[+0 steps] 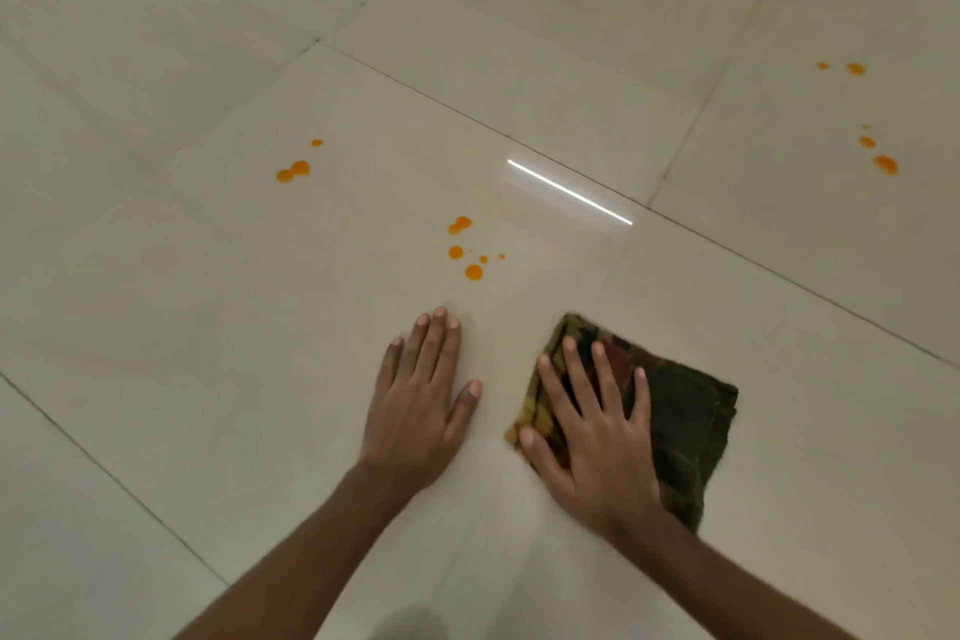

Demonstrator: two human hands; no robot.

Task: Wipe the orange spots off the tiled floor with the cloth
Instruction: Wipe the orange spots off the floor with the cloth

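Low in the frame, our right hand [597,437] presses flat, fingers spread, on the folded dark cloth [680,421]; our left hand [421,405] lies open on the tiled floor [156,327] beside it. Orange spots [465,250] sit just above the hands, others scattered toward the upper edges.

This looks like a room inside a home or some other building, but which room it is cannot be told. The floor [208,327] is made of big, shiny, cream tiles with thin dark lines between them. A long bright light [570,192] from above shines back off the tiles, and little orange spots [465,250] sit on them.
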